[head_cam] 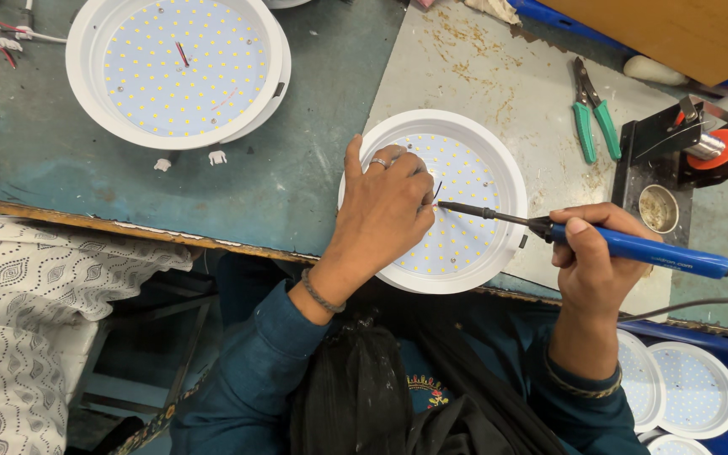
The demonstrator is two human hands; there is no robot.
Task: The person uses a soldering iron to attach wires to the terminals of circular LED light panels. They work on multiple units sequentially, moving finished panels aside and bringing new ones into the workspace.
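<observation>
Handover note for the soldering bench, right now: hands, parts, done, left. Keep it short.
Left hand: rests on the round LED panel, pinching a thin dark wire at the board.
Right hand: grips the blue soldering iron, tip at the wire's end near the panel's centre.
Done: wire positioned on the board.
Left: joint looks still in progress; whether solder has flowed can't be seen.
Nearby: green pliers, iron stand, another panel at upper left.

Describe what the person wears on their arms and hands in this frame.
Both arms have dark teal long sleeves. The left hand has a silver ring on one finger and a thin beaded bracelet at the wrist. The right hand has a similar braided band at the wrist. No gloves.
</observation>
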